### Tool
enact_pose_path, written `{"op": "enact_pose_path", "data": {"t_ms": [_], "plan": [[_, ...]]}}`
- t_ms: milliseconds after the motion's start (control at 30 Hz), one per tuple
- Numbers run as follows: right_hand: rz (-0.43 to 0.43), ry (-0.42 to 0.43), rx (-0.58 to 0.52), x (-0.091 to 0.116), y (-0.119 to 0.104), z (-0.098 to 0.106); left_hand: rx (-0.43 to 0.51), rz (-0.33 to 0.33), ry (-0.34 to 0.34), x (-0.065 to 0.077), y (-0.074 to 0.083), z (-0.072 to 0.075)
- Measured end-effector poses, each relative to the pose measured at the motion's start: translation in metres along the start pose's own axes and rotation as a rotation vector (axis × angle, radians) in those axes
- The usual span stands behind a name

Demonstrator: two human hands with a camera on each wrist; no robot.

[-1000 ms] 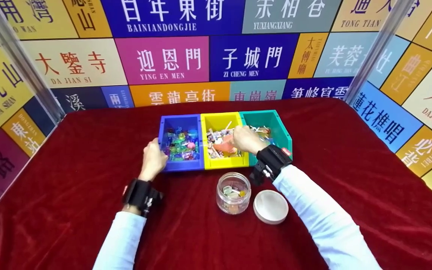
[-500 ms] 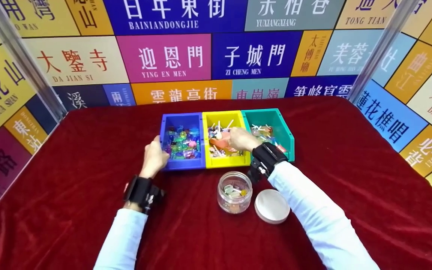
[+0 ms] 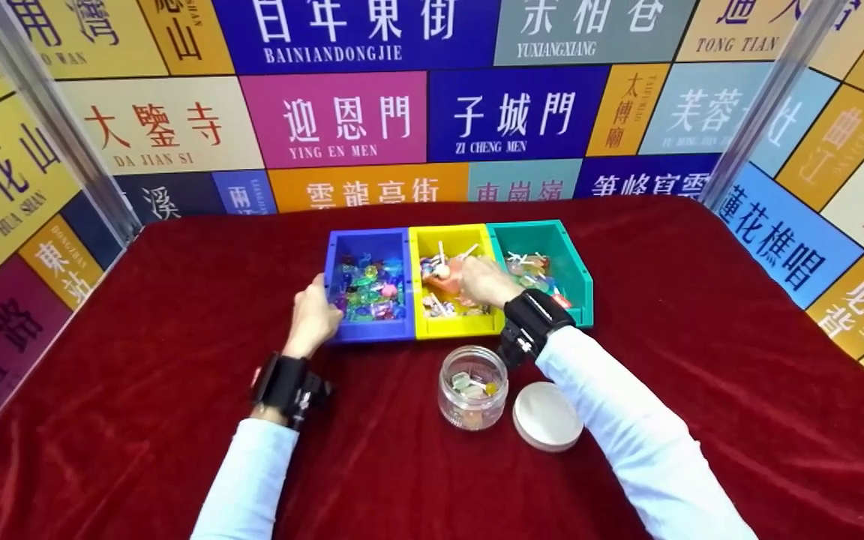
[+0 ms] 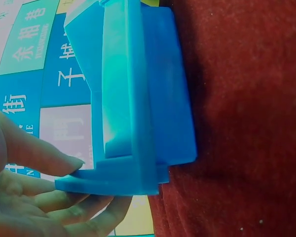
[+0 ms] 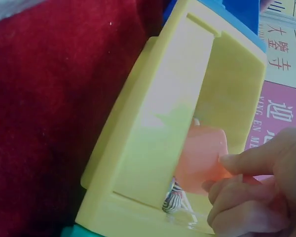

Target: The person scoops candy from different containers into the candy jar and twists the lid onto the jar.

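In the head view my left hand (image 3: 313,319) grips the left side wall of the blue bin (image 3: 372,331), which holds clear coloured gem-like pieces. The left wrist view shows the thumb on one side of the blue bin's wall (image 4: 108,181) and the fingers on the other. My right hand (image 3: 484,281) pinches an orange scoop (image 3: 441,284) low inside the yellow bin (image 3: 454,327), among wrapped lollipops (image 3: 438,306). Up close, thumb and curled fingers hold the scoop (image 5: 202,158) by its near end; a striped lollipop (image 5: 172,200) lies beside it.
A teal bin (image 3: 574,277) with more lollipops adjoins the yellow one on the right. In front stands an uncapped clear jar (image 3: 472,409) with a few sweets inside. Its silvery lid (image 3: 548,417) lies next to it, close under my right forearm. Red cloth (image 3: 372,465) covers the table.
My right hand has shifted a little left with the scoop inside the yellow bin. Lollipops with upright white sticks now show at the scoop. My left hand keeps its grip on the blue bin.
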State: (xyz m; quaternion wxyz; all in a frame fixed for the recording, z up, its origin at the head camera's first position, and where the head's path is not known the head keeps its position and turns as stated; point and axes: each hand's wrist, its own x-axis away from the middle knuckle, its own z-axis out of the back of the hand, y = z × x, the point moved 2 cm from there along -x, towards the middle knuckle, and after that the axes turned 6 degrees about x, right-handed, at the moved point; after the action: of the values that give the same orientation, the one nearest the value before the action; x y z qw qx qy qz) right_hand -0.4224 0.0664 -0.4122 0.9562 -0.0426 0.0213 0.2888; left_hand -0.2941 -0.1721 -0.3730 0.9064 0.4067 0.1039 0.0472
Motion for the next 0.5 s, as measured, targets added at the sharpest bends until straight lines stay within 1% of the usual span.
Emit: {"op": "enact_pose_path", "data": {"t_ms": [33,100,200,300,333,367,400,433,467,500], "plan": [[-0.032,-0.017,-0.037,0.009,-0.009,0.012,0.0,0.002,-0.002,0.0,0.0,0.0],[-0.145,-0.111,-0.084,0.026,-0.029,0.038,0.0,0.008,-0.006,0.0,0.0,-0.001],[-0.103,-0.112,-0.031,0.042,-0.044,0.059,-0.004,0.011,-0.006,-0.001,0.001,0.0],[-0.01,-0.062,0.022,0.049,-0.048,0.063,-0.009,0.011,-0.013,-0.001,0.001,0.0],[0.008,-0.055,0.029,0.048,-0.049,0.062,-0.009,0.013,-0.014,0.0,0.0,0.0],[0.005,-0.059,0.026,0.046,-0.047,0.06,-0.006,0.015,-0.018,0.0,0.0,0.0],[0.037,-0.018,0.03,0.036,-0.036,0.044,-0.003,0.02,-0.022,0.0,0.0,0.0],[0.059,0.006,0.047,0.021,-0.021,0.023,-0.004,0.02,-0.022,0.0,0.0,0.0],[0.064,0.009,0.06,0.008,-0.009,0.007,-0.006,0.022,-0.022,0.0,0.0,-0.001],[0.069,0.033,0.065,0.0,0.0,-0.005,-0.009,0.013,-0.017,0.0,0.0,-0.001]]}}
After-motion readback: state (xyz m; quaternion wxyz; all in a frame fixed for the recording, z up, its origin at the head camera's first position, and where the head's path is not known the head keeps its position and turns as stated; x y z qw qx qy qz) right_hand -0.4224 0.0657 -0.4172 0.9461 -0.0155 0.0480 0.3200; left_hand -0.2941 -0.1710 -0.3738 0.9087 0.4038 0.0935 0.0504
